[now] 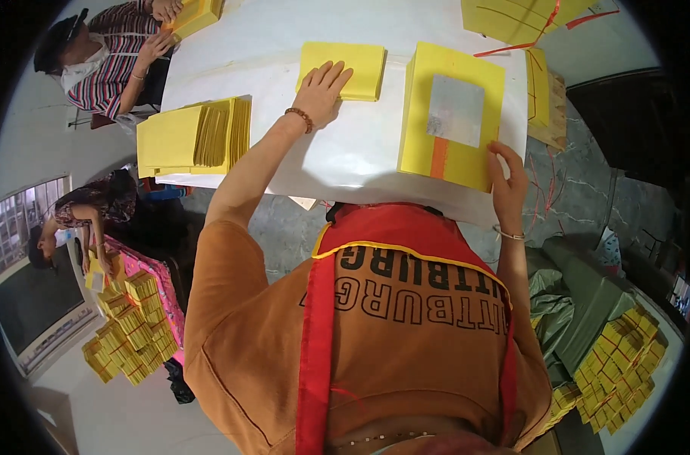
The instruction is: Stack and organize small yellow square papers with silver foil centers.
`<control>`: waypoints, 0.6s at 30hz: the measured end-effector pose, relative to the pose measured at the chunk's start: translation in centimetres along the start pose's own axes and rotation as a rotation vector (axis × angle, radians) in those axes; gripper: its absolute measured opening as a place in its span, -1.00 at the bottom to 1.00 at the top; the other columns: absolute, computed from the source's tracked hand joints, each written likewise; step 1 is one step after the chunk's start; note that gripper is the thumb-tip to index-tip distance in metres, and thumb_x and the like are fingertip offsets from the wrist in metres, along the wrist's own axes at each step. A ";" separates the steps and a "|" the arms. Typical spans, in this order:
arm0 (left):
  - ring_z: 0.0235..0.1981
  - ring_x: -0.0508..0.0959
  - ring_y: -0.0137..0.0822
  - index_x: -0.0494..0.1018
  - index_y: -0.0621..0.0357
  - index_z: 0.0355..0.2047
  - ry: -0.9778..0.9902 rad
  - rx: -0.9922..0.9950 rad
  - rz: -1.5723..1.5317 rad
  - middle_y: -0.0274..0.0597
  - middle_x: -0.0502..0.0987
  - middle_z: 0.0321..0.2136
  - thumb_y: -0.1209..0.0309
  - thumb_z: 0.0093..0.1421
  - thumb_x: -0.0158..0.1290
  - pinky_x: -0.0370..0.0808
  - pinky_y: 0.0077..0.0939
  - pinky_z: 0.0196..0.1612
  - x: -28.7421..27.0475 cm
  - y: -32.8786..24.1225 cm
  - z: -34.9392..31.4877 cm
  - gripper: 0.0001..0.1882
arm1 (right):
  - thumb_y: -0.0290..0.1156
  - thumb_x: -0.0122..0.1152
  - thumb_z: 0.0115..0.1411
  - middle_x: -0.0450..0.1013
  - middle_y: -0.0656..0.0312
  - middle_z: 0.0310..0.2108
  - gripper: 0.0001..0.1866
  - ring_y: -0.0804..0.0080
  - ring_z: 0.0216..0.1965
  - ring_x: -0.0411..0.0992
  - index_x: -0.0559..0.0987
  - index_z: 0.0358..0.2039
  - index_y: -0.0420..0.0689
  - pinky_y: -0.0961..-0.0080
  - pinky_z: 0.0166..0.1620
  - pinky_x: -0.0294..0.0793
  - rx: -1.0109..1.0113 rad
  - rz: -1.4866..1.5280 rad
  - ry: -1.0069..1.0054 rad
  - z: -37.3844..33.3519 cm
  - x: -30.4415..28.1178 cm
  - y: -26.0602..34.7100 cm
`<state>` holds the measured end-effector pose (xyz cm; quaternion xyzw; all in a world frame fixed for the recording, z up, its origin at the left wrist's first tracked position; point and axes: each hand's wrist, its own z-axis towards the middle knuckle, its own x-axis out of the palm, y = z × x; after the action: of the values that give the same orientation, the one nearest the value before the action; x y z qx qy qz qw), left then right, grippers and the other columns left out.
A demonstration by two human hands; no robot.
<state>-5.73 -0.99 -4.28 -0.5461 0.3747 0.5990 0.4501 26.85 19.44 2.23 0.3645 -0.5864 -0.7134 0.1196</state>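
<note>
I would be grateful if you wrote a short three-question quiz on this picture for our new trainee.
1. Which of the wearer's hands is at the right edge of the silver-panelled yellow paper stack?
2. Fill the gap: above the left hand, the forearm end wears a brown ____ bracelet.
3. True or false: the left hand rests on a stack to the right of the silver-panelled one.

Key:
1. The right hand.
2. Beaded.
3. False; it rests on the smaller yellow paper stack, to the left.
</note>
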 end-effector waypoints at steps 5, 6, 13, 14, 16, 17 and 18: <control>0.20 0.08 -0.04 0.05 0.07 0.18 0.037 0.032 -0.115 -0.05 0.10 0.18 0.39 -0.02 0.03 0.05 -0.13 0.21 -1.9 0.3 0.9 -0.28 | -0.43 0.15 0.04 0.47 0.22 -0.18 -0.79 0.14 0.00 0.33 0.54 -0.26 -0.11 0.34 0.01 0.24 -0.466 -0.409 0.109 0.7 0.2 -0.9; 0.20 0.08 -0.03 0.04 0.07 0.19 0.032 0.016 -0.130 -0.03 0.09 0.18 0.39 -0.04 0.04 0.05 -0.12 0.21 -2.4 0.1 1.0 -0.26 | -0.43 0.15 0.04 0.47 0.22 -0.18 -0.79 0.14 0.00 0.33 0.54 -0.26 -0.11 0.34 0.01 0.24 -0.459 -0.412 0.103 0.8 0.1 -1.1; 0.09 0.22 -0.01 0.26 0.16 0.06 -0.171 0.132 -0.368 -0.01 0.26 0.07 0.51 -0.12 0.01 0.17 -0.15 0.07 -6.3 -7.2 1.7 -0.38 | -0.44 0.17 0.03 0.48 0.24 -0.21 -0.85 0.16 0.01 0.31 0.57 -0.34 -0.13 0.31 0.01 0.30 -0.442 -0.361 0.144 1.3 -0.2 -0.9; 0.05 0.25 -0.03 0.32 0.17 0.01 -0.184 0.199 -0.485 -0.03 0.31 0.02 0.52 -0.13 0.00 0.20 -0.17 0.03 -6.7 -9.1 1.5 -0.43 | -0.44 0.17 0.03 0.49 0.24 -0.21 -0.86 0.16 0.01 0.31 0.57 -0.35 -0.14 0.31 0.01 0.30 -0.449 -0.363 0.148 1.3 -0.1 -0.9; -0.09 0.34 -0.13 0.38 0.15 -0.05 -0.162 0.334 -0.451 -0.12 0.40 -0.09 0.38 -0.05 0.07 0.25 -0.25 -0.10 -8.2 -12.8 1.0 -0.52 | -0.44 0.17 0.03 0.49 0.23 -0.22 -0.85 0.15 0.01 0.32 0.57 -0.35 -0.14 0.31 0.01 0.30 -0.435 -0.367 0.141 1.3 -0.1 -0.7; -0.13 0.36 -0.15 0.38 0.14 -0.05 -0.138 0.392 -0.391 -0.14 0.41 -0.12 0.30 -0.02 0.11 0.26 -0.27 -0.13 -8.8 -13.9 0.7 -0.52 | -0.44 0.17 0.03 0.49 0.23 -0.22 -0.85 0.14 0.01 0.32 0.57 -0.35 -0.15 0.31 0.01 0.30 -0.433 -0.367 0.139 1.2 -0.1 -0.6; -0.13 0.36 -0.15 0.38 0.14 -0.05 -0.134 0.395 -0.395 -0.14 0.41 -0.12 0.30 -0.02 0.11 0.26 -0.27 -0.13 -8.7 -14.0 0.6 -0.52 | -0.44 0.17 0.03 0.49 0.23 -0.22 -0.85 0.14 0.01 0.32 0.57 -0.35 -0.15 0.31 0.01 0.30 -0.427 -0.368 0.137 1.2 -0.1 -0.7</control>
<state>7.33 2.90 4.99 -0.4693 0.3399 0.4499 0.6796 26.29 20.55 1.71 0.4788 -0.3374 -0.8042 0.1014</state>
